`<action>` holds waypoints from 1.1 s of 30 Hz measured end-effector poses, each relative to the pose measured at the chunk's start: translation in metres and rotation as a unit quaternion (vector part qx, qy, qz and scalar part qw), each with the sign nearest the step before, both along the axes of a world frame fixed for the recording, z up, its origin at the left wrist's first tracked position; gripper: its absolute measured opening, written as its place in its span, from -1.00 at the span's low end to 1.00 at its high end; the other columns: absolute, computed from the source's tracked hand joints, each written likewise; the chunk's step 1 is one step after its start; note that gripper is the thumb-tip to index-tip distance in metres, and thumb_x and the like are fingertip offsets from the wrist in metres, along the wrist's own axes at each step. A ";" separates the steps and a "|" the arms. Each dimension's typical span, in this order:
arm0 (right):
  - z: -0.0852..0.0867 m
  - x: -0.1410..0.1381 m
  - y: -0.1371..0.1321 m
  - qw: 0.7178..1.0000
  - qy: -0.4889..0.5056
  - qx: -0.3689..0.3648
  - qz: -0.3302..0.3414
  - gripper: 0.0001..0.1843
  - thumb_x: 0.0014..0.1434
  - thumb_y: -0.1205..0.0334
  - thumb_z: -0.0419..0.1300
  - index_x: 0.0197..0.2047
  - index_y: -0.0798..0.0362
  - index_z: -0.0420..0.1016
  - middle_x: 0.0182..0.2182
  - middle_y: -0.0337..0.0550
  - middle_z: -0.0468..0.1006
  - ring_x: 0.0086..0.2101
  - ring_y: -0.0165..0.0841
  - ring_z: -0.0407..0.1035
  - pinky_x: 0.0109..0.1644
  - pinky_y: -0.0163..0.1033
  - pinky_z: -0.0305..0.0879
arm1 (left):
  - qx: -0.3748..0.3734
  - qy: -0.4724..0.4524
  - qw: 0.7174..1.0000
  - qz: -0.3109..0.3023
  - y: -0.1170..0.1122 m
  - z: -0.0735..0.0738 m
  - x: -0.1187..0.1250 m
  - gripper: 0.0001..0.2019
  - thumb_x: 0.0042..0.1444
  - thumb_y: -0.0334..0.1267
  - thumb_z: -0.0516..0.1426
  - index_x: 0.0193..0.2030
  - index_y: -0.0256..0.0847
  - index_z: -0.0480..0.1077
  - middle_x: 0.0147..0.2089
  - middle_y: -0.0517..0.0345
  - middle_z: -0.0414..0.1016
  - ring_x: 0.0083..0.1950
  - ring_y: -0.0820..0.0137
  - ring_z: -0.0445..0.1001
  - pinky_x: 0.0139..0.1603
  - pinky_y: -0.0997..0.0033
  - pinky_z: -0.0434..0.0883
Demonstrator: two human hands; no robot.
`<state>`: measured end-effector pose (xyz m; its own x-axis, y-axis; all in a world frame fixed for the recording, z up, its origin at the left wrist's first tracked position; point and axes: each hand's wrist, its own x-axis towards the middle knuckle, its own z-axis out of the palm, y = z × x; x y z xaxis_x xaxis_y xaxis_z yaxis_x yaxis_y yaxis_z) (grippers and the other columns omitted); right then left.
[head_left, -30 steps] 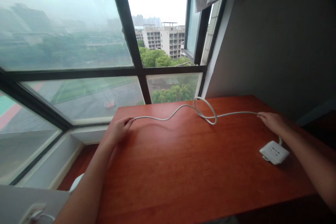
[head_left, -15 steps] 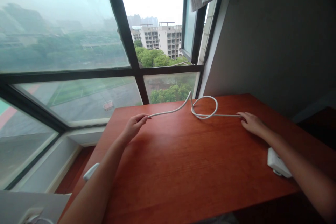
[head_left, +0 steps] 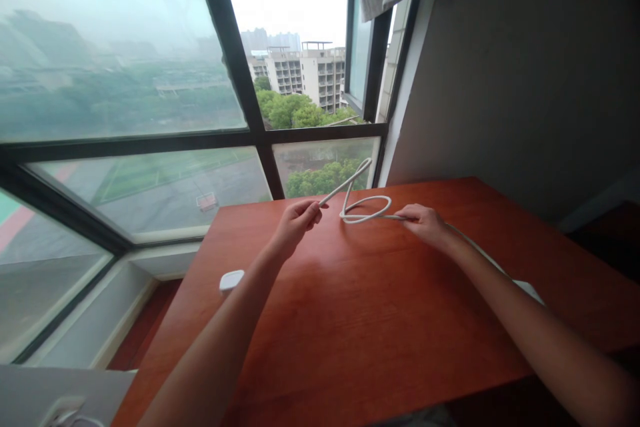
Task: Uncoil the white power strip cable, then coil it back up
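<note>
Left hand (head_left: 296,221) and right hand (head_left: 424,223) of a person pinch a slender, smooth, white round cable (head_left: 357,219) above a glossy reddish-brown wooden counter (head_left: 350,320) beside a dark-framed window (head_left: 320,135). The cable looks light, pliable and a little springy, likely to keep its own curves rather than hang limp. It does not appear fragile, though its smooth jacket may slip slightly in a loose grip. The plain lengths on either side of the loop look like the surest places to take hold, and both hands grip it there. Evenly thick, the cable rises from the left hand to a sharp bend seen against the window, drops back and curls into a flattened loop near the right hand; whether the loop touches the counter cannot be told. Past the right hand it runs toward a white box-shaped piece (head_left: 529,291), mostly hidden behind the right forearm (head_left: 525,313). A white, round-cornered block (head_left: 231,279) shows just beside the left forearm (head_left: 215,347).
</note>
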<state>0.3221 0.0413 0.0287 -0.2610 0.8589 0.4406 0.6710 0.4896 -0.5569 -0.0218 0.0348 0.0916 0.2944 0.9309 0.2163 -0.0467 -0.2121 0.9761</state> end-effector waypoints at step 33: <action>0.039 -0.057 0.001 0.925 0.324 -0.199 -0.026 -0.57 -0.08 0.03 0.33 -0.16 0.11 0.60 -0.42 -0.14 0.57 -0.54 -0.50 0.16 -0.52 -0.35 0.03 | 0.248 0.196 0.946 0.070 -0.027 -0.049 0.047 -0.72 0.29 -0.20 -0.04 -0.30 -0.23 0.43 -0.22 -0.02 0.44 -0.19 0.33 0.41 -0.12 0.33 0.35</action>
<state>0.2650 0.0425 0.0677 -0.0067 0.9906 0.1368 0.1514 0.1363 -0.9790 0.0256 0.0075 0.0428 0.3250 0.7788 0.5366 0.3611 -0.6265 0.6907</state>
